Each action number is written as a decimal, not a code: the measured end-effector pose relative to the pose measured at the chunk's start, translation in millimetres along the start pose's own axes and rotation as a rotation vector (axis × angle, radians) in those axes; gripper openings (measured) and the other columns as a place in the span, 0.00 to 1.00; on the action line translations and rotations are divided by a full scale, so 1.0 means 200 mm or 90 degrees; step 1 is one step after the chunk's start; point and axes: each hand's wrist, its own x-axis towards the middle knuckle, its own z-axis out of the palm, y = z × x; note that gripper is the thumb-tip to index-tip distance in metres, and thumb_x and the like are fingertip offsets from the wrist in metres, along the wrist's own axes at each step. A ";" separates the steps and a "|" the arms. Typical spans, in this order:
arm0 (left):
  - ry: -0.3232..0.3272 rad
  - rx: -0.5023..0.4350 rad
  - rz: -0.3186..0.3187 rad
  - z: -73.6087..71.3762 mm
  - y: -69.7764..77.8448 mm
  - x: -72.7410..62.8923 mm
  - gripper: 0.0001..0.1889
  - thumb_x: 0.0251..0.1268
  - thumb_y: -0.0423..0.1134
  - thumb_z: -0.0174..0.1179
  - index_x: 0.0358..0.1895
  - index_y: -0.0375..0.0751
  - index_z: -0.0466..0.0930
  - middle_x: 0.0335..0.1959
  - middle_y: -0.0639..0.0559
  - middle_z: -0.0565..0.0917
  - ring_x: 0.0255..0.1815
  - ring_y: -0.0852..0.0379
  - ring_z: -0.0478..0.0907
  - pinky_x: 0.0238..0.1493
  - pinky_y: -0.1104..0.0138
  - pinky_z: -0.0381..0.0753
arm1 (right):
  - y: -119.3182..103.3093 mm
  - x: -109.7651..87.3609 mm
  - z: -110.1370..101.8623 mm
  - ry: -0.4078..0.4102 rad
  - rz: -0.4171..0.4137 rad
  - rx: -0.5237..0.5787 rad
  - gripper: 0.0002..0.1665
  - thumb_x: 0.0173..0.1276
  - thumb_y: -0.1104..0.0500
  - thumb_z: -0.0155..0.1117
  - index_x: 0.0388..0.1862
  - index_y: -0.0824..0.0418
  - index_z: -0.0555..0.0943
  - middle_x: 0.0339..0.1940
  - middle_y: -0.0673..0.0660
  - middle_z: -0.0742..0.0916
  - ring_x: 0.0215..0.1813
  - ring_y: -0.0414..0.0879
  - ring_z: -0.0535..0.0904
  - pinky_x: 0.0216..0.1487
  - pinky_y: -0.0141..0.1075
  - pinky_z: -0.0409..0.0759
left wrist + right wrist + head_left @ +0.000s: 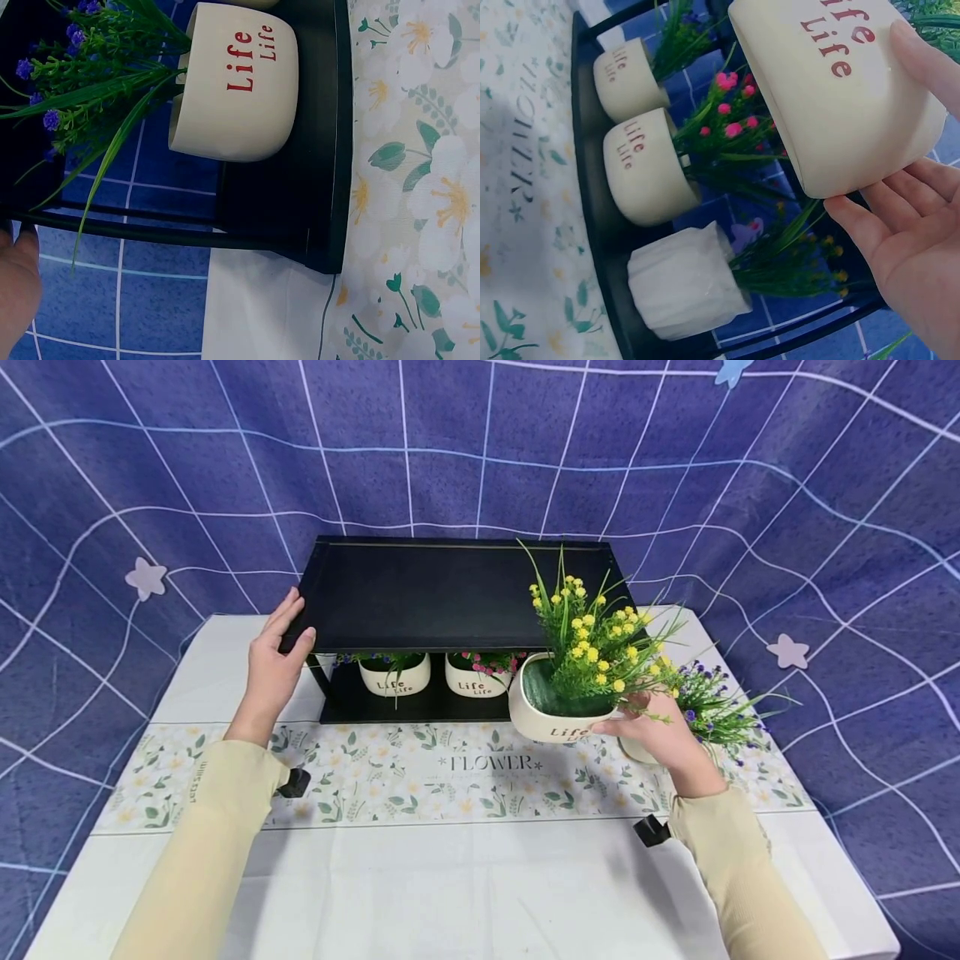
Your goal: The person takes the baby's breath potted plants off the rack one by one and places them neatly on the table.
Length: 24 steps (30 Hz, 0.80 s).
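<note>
My right hand (663, 735) holds a cream flower pot (558, 722) marked "Life", planted with yellow artificial flowers, in front of the shelf's right end. In the right wrist view the thumb lies on the pot's lettered side, with fingers under its base. At the left side of the black shelf (442, 593), my left hand (272, 672) rests on the top board's edge, fingers extended. On the lower board stand a pot with purple flowers (240, 97), a pot with pink flowers (641, 169) and a white-wrapped pot (682, 281); the last is hidden in the head view.
Another plant with purple flowers (712, 706) stands on the table right of the shelf, its pot partly behind my right hand. A floral runner (450, 785) crosses the white tablecloth (480, 885). Behind hangs a blue gridded cloth (450, 452).
</note>
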 end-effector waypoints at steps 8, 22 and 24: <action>0.004 -0.009 -0.001 0.00 0.00 0.00 0.25 0.70 0.31 0.50 0.69 0.28 0.64 0.75 0.35 0.60 0.78 0.47 0.53 0.77 0.73 0.50 | 0.08 0.00 0.02 -0.008 -0.010 -0.014 0.35 0.56 0.56 0.74 0.13 0.52 0.54 0.10 0.43 0.56 0.16 0.38 0.51 0.23 0.32 0.60; 0.000 -0.005 -0.001 0.00 0.00 0.00 0.25 0.70 0.32 0.52 0.69 0.28 0.65 0.75 0.37 0.61 0.78 0.47 0.53 0.76 0.74 0.51 | 0.25 -0.03 -0.01 0.021 -0.002 0.041 0.15 0.55 0.57 0.75 0.24 0.53 0.74 0.22 0.41 0.74 0.26 0.34 0.67 0.33 0.30 0.73; 0.001 -0.007 -0.002 0.00 0.00 0.00 0.25 0.70 0.31 0.51 0.69 0.28 0.64 0.75 0.36 0.60 0.78 0.47 0.53 0.76 0.74 0.50 | 0.27 -0.03 -0.01 0.015 -0.007 0.048 0.18 0.56 0.58 0.74 0.20 0.53 0.71 0.18 0.42 0.71 0.23 0.36 0.66 0.30 0.32 0.71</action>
